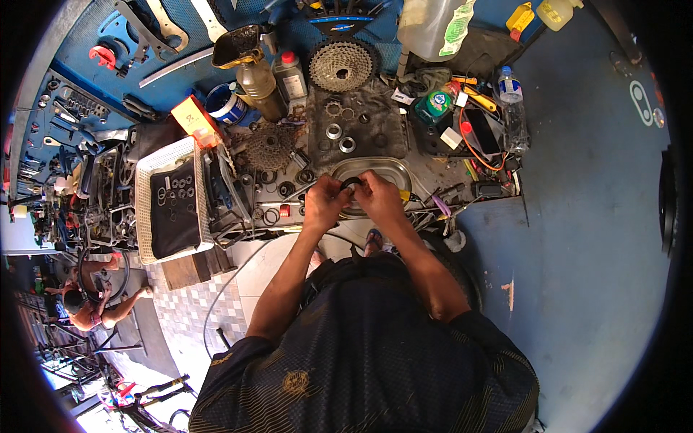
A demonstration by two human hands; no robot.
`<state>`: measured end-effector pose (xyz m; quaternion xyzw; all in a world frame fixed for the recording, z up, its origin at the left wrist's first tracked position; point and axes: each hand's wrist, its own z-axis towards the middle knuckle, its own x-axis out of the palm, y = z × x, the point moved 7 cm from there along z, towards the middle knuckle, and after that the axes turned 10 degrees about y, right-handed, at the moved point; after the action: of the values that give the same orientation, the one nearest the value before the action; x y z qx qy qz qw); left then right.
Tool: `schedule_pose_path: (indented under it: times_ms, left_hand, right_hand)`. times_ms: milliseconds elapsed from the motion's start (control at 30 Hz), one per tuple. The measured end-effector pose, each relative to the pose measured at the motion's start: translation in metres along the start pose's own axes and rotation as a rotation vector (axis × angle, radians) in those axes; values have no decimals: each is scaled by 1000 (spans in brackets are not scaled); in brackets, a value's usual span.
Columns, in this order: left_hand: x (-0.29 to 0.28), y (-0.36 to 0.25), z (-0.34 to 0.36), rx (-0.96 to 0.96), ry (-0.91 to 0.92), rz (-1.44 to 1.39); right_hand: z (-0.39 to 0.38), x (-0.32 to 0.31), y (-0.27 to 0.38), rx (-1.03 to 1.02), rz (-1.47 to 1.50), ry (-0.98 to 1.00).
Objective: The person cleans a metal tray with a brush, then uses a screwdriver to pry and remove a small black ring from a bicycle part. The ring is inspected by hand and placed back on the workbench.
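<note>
**Small ring part could slip into the clutter**

Left hand [325, 202] and right hand [377, 195] meet over the oval metal tray [393, 169], fingers of both pinched narrow on a small dark ring-shaped part [351, 183] held just above the tray. Likely greasy, so a slip looks possible; if it misses the tray it may roll among the loose spacers [339, 137] and sprockets on the bench [289, 209], or off the near edge to the tiled floor [188, 317]. A cassette [341, 65] stands well apart behind
</note>
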<state>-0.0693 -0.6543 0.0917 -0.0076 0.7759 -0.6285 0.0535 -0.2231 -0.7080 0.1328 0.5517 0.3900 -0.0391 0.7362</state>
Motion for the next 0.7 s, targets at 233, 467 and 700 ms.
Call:
schedule_pose_path:
  times_ms: [233,467,700]
  left_hand:
    - [-2,-28,-21,73,268,-932]
    - [7,-59,-26,230,412,-1030]
    - [13,-69,-29,250,526,-1111]
  right_hand:
    - [-18,-36,54,-424,-126,-203]
    - [-30,-47,89,-523,-306,-273]
    - [-34,-50,102,-557,-277,-283]
